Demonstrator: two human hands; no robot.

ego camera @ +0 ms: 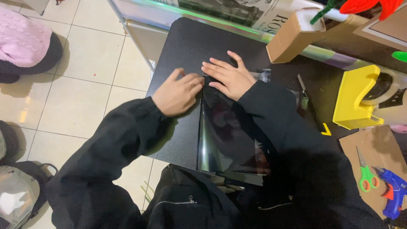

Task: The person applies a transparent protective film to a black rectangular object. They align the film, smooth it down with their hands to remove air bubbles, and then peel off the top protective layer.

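Note:
A glossy black sheet (224, 140) lies folded on a matte black board (186, 46), its fold line running toward me. My right hand (229, 76) lies flat, fingers spread, pressing on the sheet's far end. My left hand (177, 93) is curled beside it, fingertips pushing against the fold's left edge. Both arms wear black sleeves. A ring shows on the left hand.
A cardboard box (292, 36) stands behind the board. To the right sit a yellow tape dispenser (354, 99), a cardboard piece (381, 146) with green-handled scissors (365, 171) and a blue glue gun (394, 191). A pink-clad person (23, 40) sits on the tiled floor at left.

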